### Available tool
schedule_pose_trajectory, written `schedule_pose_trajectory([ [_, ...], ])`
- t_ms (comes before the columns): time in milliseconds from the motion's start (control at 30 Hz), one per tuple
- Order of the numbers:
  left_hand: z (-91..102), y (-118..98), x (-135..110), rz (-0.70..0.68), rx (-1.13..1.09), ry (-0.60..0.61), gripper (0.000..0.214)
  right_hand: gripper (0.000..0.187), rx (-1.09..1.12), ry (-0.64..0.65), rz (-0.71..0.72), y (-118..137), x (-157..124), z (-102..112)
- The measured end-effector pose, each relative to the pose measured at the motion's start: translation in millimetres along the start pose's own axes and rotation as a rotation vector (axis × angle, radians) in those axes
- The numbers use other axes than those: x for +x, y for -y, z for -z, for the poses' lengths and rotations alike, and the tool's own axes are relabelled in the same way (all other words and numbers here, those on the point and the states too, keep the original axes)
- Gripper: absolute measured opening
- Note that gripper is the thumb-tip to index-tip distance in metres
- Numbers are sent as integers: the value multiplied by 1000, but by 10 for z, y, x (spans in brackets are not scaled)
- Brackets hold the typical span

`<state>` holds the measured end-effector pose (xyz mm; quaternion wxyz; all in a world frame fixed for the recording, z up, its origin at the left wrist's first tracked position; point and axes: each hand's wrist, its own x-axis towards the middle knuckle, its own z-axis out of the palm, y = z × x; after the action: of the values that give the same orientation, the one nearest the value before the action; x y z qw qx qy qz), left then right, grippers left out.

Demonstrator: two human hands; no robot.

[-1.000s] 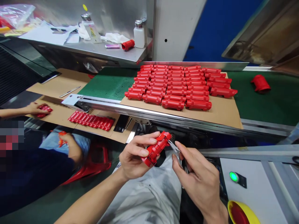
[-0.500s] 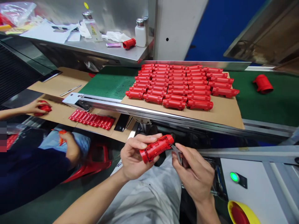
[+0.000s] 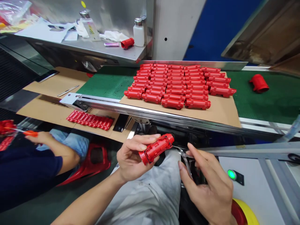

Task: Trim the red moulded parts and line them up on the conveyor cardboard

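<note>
My left hand (image 3: 133,156) grips a red plastic housing (image 3: 157,148), tilted up to the right, with its open side and inner ribs facing me. A dark line, perhaps a seal, runs along the edge of that opening. In my right hand (image 3: 208,181) is a pair of small metal pliers (image 3: 186,157), held between thumb and fingers with the handles spread. The tips of the pliers lie just right of the housing's upper end, apart from it. My right palm and part of the handles are hidden.
Rows of red housings (image 3: 174,103) lie on cardboard over a green conveyor (image 3: 276,103). A co-worker's hand (image 3: 42,139) holds an orange-handled tool at left. More red parts (image 3: 90,120) and a phone (image 3: 120,122) lie nearby. A lit green button (image 3: 232,174) is at right.
My right hand has drawn the pliers away from the housing, right and down, and their handles have spread. The co-worker's hands have moved off the cardboard, toward the left edge.
</note>
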<state>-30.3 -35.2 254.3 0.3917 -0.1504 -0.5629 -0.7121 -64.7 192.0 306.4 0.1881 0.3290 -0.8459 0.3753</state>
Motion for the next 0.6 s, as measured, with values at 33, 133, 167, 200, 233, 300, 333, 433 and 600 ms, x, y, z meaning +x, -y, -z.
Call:
schedule_pose_trajectory([
  [33,6,-6,-4,-19,18,16,58,63,-11,19,30,11,25,2],
  [133,37,-24,-22,-67,54,67,63,63,-40,49,91,34,80,-19],
  [167,48,-29,-30,-77,62,79,63,62,-48,49,104,41,92,-26],
  [200,58,-34,-38,-88,70,84,64,61,-53,48,113,48,101,-30],
  [233,67,-37,-47,-99,77,87,65,61,-56,49,116,57,106,-31],
  [300,80,-33,-66,-117,88,91,68,60,-54,55,110,74,105,-28],
  [333,86,-26,-75,-124,92,92,69,59,-51,60,103,81,98,-26],
  [433,108,6,-100,-135,98,107,72,59,-27,74,74,92,67,-31],
  [600,162,50,-142,-152,139,117,70,58,37,107,5,85,20,-66],
])
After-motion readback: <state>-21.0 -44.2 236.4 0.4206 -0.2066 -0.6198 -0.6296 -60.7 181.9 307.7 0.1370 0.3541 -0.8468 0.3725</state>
